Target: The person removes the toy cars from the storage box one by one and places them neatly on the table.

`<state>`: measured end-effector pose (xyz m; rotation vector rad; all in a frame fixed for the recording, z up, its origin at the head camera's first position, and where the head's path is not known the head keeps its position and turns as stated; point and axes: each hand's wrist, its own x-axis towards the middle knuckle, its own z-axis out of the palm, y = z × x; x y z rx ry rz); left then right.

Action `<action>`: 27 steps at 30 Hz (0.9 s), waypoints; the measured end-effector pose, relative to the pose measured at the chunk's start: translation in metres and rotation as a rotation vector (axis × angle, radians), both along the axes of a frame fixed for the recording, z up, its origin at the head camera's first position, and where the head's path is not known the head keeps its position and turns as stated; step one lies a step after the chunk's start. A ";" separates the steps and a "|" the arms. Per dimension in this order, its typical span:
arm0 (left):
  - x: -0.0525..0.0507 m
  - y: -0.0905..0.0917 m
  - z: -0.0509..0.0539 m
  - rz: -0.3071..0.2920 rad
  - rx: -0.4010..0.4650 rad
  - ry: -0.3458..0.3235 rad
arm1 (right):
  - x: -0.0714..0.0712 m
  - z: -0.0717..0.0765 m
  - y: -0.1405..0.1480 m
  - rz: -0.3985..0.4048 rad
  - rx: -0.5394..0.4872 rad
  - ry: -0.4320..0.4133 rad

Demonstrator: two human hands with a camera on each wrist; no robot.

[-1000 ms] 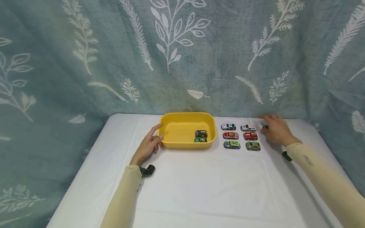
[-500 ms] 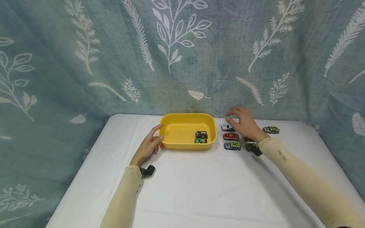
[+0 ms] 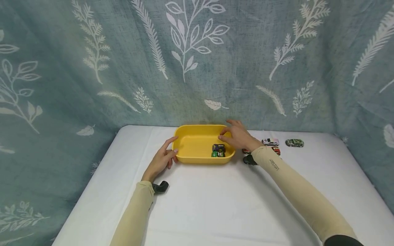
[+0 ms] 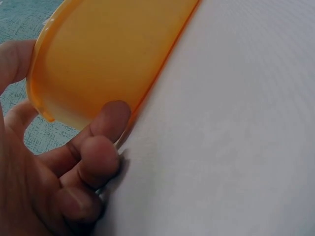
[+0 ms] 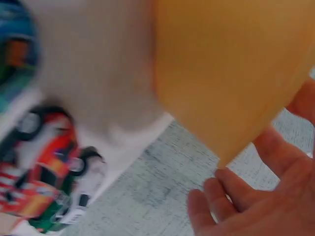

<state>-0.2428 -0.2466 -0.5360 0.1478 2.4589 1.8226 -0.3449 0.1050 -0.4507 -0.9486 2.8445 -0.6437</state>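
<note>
A yellow plastic bin (image 3: 200,160) stands at the table's back edge. Inside its right end lie two small toy cars, a dark one (image 3: 219,148) and a green one (image 3: 218,154). My left hand (image 3: 161,160) holds the bin's left end, index finger and thumb at the rim; in the left wrist view its fingers curl about the yellow wall (image 4: 113,59). Over the bin's right rim reaches my right hand (image 3: 238,136), fingers spread with nothing visible between them. The right wrist view shows its fingers (image 5: 241,191) close to the bin's blurred end; contact there cannot be told.
Right of the bin stand toy cars: white (image 3: 271,141), red (image 3: 276,150), camouflage (image 3: 294,143). My right arm hides others; the right wrist view shows a red-orange car (image 5: 47,162) and part of a blue one (image 5: 15,49). A leaf-printed curtain (image 3: 197,68) hangs behind the table.
My right hand has let go of the camouflage car at the far right and moved left across the cars to the bin's right end. The left hand has stayed at the bin.
</note>
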 end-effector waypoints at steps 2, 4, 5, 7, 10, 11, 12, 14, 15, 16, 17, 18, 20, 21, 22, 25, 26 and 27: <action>0.000 -0.001 -0.001 -0.004 0.003 -0.006 | -0.005 0.001 -0.004 0.000 0.016 -0.033; -0.001 -0.001 -0.001 -0.008 0.005 -0.009 | -0.009 0.003 -0.006 0.003 0.043 -0.065; -0.001 -0.002 -0.001 -0.010 0.005 -0.011 | -0.010 0.004 -0.007 0.004 0.059 -0.089; -0.001 -0.002 0.000 -0.010 0.002 -0.008 | -0.012 0.006 -0.010 0.008 0.103 -0.140; -0.002 -0.002 0.000 -0.008 -0.003 0.001 | -0.012 0.007 -0.012 0.018 0.157 -0.206; -0.001 -0.001 0.000 -0.009 -0.002 0.003 | -0.012 0.006 -0.013 0.019 0.172 -0.220; -0.001 -0.001 -0.001 -0.008 -0.004 0.005 | -0.012 0.005 -0.014 0.018 0.180 -0.233; -0.001 -0.001 0.000 -0.009 -0.003 0.011 | -0.012 0.004 -0.015 0.007 0.176 -0.250; -0.001 -0.001 0.000 -0.011 -0.002 0.015 | -0.013 0.003 -0.016 0.002 0.173 -0.255; -0.001 -0.001 0.000 -0.013 0.001 0.019 | -0.013 0.002 -0.016 -0.002 0.169 -0.258; -0.001 -0.001 0.000 -0.015 0.002 0.023 | -0.013 0.001 -0.017 -0.010 0.161 -0.268; 0.000 -0.001 0.000 -0.017 0.001 0.027 | -0.012 0.000 -0.017 -0.014 0.153 -0.276; 0.000 -0.001 0.000 -0.019 0.004 0.033 | -0.012 -0.002 -0.017 -0.011 0.141 -0.277; 0.000 -0.001 0.000 -0.018 0.003 0.035 | -0.012 -0.003 -0.016 -0.007 0.139 -0.274; 0.000 -0.001 0.000 -0.018 0.003 0.034 | -0.011 -0.004 -0.016 -0.003 0.133 -0.272; 0.000 -0.002 0.000 -0.017 -0.001 0.028 | -0.011 -0.006 -0.014 0.009 0.118 -0.271; -0.001 -0.002 0.000 -0.017 -0.002 0.026 | -0.011 -0.006 -0.014 0.007 0.114 -0.278; -0.001 -0.002 0.000 -0.017 -0.005 0.025 | -0.012 -0.007 -0.013 0.005 0.114 -0.281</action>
